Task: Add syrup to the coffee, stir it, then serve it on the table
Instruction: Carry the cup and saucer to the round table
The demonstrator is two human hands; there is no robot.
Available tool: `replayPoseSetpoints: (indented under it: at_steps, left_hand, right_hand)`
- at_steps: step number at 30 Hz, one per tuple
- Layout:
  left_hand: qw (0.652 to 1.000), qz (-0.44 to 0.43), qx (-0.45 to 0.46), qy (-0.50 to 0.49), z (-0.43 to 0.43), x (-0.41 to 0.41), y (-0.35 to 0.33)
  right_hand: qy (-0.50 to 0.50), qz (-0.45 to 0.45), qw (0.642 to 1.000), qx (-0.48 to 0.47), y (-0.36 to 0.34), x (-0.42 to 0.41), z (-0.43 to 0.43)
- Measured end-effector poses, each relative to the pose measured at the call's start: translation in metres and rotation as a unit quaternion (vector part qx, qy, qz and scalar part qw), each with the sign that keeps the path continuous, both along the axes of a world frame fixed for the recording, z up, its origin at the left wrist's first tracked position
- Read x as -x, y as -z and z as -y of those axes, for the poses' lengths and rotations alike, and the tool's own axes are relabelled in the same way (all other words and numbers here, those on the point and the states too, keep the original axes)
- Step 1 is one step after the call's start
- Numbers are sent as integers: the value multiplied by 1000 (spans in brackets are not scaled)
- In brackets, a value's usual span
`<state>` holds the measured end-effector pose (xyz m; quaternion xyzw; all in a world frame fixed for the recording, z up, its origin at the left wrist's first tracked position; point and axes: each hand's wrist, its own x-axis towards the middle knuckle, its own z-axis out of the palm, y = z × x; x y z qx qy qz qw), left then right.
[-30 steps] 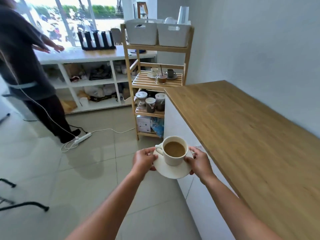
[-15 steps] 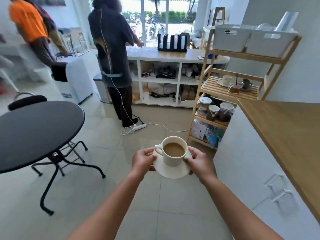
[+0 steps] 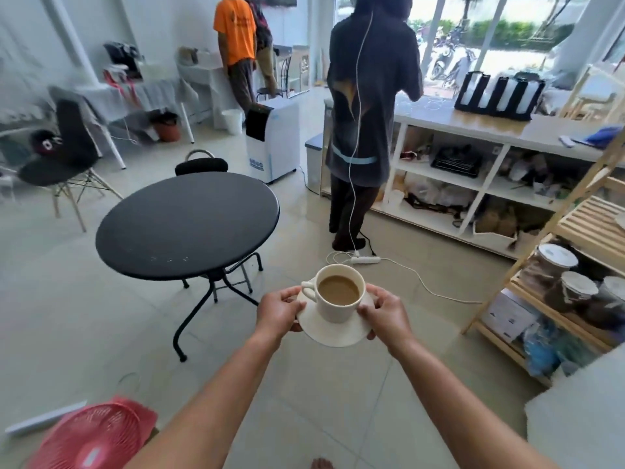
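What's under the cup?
A white saucer sits right under the cup, held at its edges by the left hand and right hand. The saucer's middle is hidden by the cup.

Left hand (image 3: pixel 279 311) and right hand (image 3: pixel 385 311) gripping round white saucer (image 3: pixel 333 333), white ceramic cup of milky coffee (image 3: pixel 340 296) upright on it, round black tabletop (image 3: pixel 187 225) ahead-left, bare.

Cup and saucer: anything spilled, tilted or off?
Nothing stands out. The cup sits upright on the saucer, coffee below the rim, no drips visible on the saucer. The left hand and right hand grip opposite saucer edges. The black round table is ahead-left.
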<state>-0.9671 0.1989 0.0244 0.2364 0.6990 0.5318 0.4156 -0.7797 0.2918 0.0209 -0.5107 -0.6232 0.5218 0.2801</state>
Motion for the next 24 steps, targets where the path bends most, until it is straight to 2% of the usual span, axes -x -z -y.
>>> replayPoseSetpoints:
  at_steps: [11, 24]
  left_hand:
    - [988, -4, -1, -155, -60, 119, -6]
    - [970, 11, 4, -241, -91, 245, 8]
  right_hand:
    - [-153, 19, 988, 4, -9, 155, -109]
    - [-236, 51, 970, 1, 2, 311, -165]
